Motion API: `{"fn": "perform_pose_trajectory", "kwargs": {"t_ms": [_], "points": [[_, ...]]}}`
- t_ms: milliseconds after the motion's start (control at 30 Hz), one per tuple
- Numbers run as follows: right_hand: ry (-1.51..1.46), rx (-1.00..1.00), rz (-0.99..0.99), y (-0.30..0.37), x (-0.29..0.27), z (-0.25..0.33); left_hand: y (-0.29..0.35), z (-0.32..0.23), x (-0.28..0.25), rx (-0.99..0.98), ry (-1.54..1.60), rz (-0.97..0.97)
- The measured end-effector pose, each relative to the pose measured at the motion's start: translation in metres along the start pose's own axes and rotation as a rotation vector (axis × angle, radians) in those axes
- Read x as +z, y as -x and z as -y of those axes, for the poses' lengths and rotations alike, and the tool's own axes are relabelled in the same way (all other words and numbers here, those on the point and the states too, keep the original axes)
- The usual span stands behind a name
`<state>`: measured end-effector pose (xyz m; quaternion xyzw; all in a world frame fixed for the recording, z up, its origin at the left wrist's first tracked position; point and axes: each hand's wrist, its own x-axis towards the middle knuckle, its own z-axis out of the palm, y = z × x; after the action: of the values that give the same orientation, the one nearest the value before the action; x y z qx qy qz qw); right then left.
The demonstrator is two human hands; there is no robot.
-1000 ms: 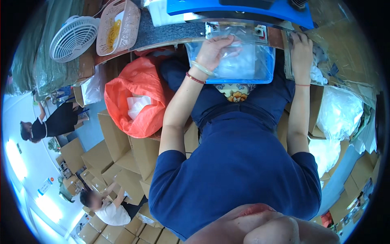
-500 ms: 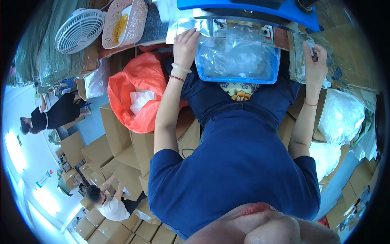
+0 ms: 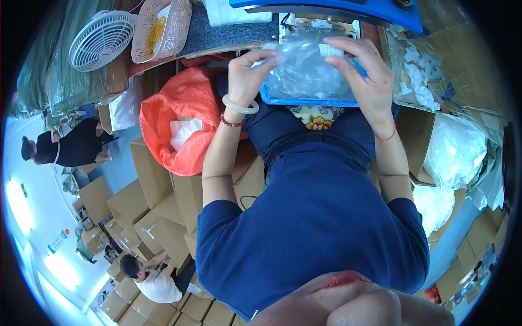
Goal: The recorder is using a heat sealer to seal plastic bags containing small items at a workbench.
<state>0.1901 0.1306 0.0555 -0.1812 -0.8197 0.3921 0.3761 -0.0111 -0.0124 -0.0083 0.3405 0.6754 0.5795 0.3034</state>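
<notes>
My left hand (image 3: 249, 76) pinches the edge of a clear plastic bag (image 3: 288, 53), partly smeared by motion. Between the thumb and fingers of my right hand (image 3: 370, 73) is a small white ribbed piece (image 3: 329, 50), held beside the bag. Both hands are above a blue basket (image 3: 307, 102) at my lap, filled with clear plastic bags (image 3: 310, 81). Behind the basket stands a blue machine (image 3: 348, 12) with a metal plate at its base. More small white pieces (image 3: 418, 73) lie in a heap at the right.
A red sack (image 3: 182, 103) with white items hangs open at the left. On the table stand a white fan (image 3: 103, 43), a basket of yellow rubber bands (image 3: 145, 38) and a stack of clear bags (image 3: 236, 12). Cardboard boxes (image 3: 155, 168) and two people are farther left.
My right hand has come from the heap at the right to above the basket with a white piece. My left hand has drawn a clear bag off the stack toward it.
</notes>
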Motion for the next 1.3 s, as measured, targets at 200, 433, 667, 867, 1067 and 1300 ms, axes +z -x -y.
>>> {"fn": "perform_pose_trajectory", "kwargs": {"t_ms": [200,433,667,867,1067,1300], "points": [[0.134,-0.084,0.182,-0.012,-0.013,-0.006,0.005,-0.022,0.014,-0.104,0.008,0.244],[0.181,0.243,0.256,-0.002,-0.018,-0.043,0.002,0.011,0.036,-0.518,0.497,0.506],[1.008,0.537,-0.008,0.019,-0.069,-0.062,-0.046,0.029,0.058,-0.533,0.697,0.333],[1.14,0.113,-0.025,0.03,-0.073,-0.159,-0.039,0.031,0.068,-0.466,0.668,0.31],[0.82,0.258,-0.187,0.023,-0.067,-0.143,-0.102,0.037,-0.009,0.04,-0.357,-0.238],[0.715,0.419,-0.292,0.031,-0.084,-0.104,-0.058,0.093,-0.031,0.664,-1.041,-0.059]]}}
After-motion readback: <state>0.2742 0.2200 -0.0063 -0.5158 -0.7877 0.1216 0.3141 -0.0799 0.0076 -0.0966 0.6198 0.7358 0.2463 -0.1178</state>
